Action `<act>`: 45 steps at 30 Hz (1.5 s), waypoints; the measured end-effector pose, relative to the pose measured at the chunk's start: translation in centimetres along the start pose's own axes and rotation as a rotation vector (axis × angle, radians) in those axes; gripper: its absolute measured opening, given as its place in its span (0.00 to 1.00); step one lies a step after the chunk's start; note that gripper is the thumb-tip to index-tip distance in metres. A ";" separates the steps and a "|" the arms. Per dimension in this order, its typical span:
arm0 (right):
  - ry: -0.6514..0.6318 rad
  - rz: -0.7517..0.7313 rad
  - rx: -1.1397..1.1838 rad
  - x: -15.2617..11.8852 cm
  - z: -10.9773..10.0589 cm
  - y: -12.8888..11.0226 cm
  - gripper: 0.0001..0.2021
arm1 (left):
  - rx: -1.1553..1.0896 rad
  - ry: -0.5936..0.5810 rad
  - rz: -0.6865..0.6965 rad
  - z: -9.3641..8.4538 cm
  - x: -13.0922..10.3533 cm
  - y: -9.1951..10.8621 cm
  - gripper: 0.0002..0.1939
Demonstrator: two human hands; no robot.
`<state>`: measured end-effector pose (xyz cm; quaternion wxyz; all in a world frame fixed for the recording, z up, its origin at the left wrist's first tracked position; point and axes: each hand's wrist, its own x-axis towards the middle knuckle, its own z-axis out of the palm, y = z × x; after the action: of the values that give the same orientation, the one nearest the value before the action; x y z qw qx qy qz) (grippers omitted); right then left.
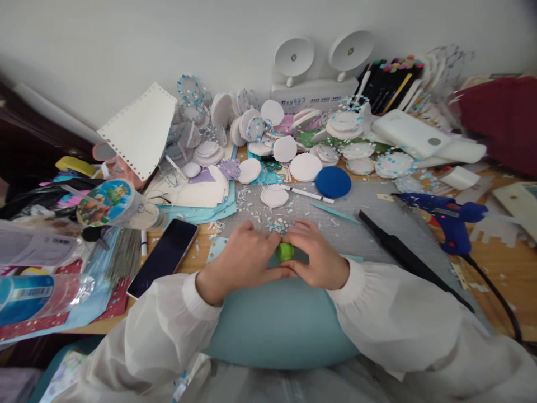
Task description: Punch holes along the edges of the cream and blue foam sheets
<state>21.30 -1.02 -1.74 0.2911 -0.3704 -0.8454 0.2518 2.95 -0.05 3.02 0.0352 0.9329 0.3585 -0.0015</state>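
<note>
A small bright green craft punch [286,252] is held between my two hands, low over the near edge of the work mat. My left hand [247,254] grips it from the left with curled fingers, its thumb reaching under the near side. From the right, my right hand [312,252] closes on it with thumb and fingers. Part of the punch is hidden by the fingers. Just beyond it lies a pile of tiny white and blue paper bits [277,224]. Light blue paper [216,247] shows beside my left hand.
A blue glue gun [448,215] and a long black tool [403,252] lie on the right. White discs [306,167] and a blue disc [333,182] stand beyond the grey mat [255,215]. To the left are a phone [164,257], a cup [111,204] and a bottle [42,296].
</note>
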 end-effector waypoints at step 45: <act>0.026 -0.078 0.058 -0.1 -0.9 -0.9 0.07 | -0.227 -0.002 0.000 -1.1 -0.2 0.4 0.22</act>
<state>21.59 -1.45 -0.56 0.3223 -0.3321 -0.8476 0.2597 3.02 -0.37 4.13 0.1412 0.9229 0.3561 0.0380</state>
